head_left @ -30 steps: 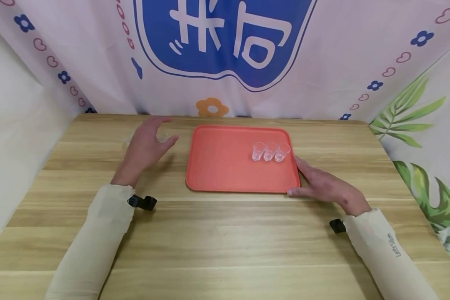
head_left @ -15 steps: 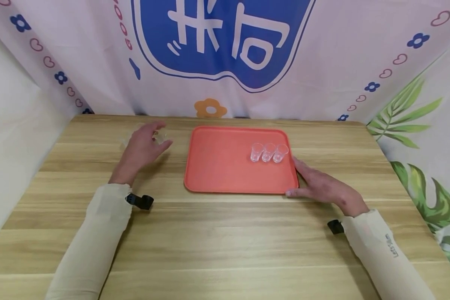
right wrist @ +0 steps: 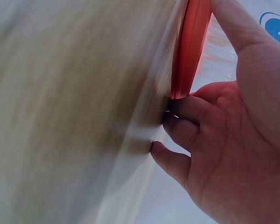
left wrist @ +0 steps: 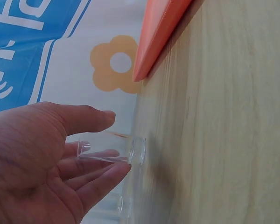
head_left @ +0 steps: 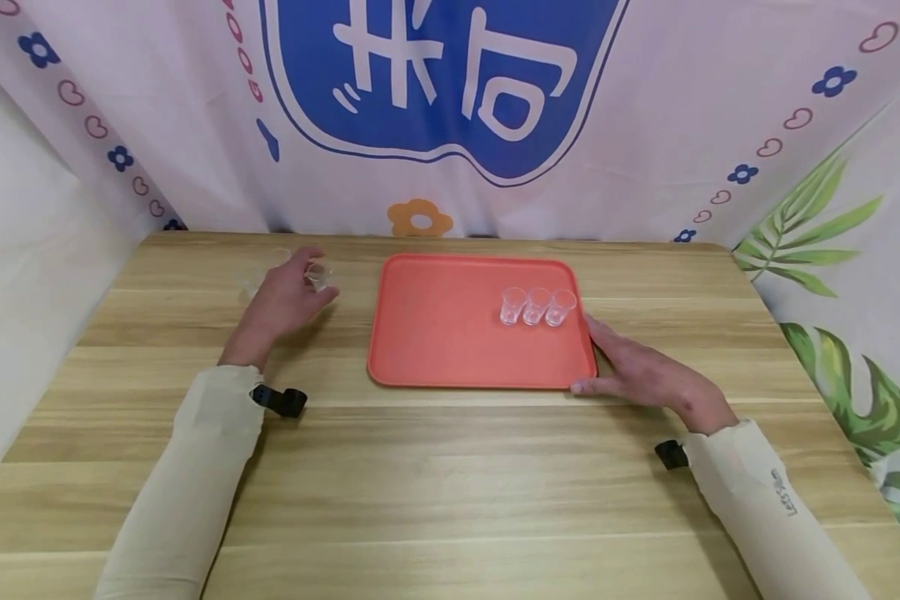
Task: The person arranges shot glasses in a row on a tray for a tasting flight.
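Observation:
My left hand [head_left: 281,296] is around a small clear cup [left wrist: 135,151] that stands on the table at the left. In the left wrist view its fingers lie along the cup's far side, while the thumb is spread apart from it. Part of another clear cup [left wrist: 122,205] shows below those fingers. My right hand [head_left: 645,367] rests against the right edge and near right corner of a red tray [head_left: 450,333], thumb and fingers spread along the rim. Three clear cups [head_left: 537,307] stand in a row on the tray's right side.
Faint clear shapes, seemingly more cups, are partly hidden behind my left hand. The wooden table [head_left: 420,483] ends at a printed cloth [head_left: 645,125] hung along the back. A leaf-patterned cloth [head_left: 855,333] hangs at the right.
My left hand has moved slightly left and its thumb and fingers have closed in around the cup. My right hand stays at the tray's edge; the head view has shifted a little.

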A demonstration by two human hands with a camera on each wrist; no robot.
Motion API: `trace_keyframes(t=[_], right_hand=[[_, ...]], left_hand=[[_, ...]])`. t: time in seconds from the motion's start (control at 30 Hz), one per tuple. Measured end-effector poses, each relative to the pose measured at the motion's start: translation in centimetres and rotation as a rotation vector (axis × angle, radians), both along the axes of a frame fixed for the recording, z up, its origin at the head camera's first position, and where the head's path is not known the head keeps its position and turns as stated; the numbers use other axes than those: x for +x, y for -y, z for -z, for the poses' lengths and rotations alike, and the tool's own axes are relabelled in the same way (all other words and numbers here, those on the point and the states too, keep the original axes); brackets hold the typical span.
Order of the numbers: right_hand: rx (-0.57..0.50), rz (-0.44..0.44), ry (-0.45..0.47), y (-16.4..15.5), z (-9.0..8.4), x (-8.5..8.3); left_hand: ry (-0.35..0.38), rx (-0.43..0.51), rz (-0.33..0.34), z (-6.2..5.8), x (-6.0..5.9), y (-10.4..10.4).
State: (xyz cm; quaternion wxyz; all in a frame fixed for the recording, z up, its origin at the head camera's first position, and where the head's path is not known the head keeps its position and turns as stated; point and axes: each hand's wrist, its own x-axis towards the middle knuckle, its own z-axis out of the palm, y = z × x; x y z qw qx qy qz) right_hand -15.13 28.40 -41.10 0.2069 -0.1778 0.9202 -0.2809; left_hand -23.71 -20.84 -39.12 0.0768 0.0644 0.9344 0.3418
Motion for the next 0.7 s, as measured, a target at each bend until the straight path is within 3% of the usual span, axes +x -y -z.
trace_keyframes(t=[0.2,0.7], right_hand=[[0.001,0.011,0.012,0.0,0.0,-0.1],[0.000,0.002,0.015,0.0,0.0,-0.1]], left_hand=[[0.012,0.007,0.009,0.2,0.1,0.2],[-0.048,0.010,0.019,1.1,-0.1,0.7]])
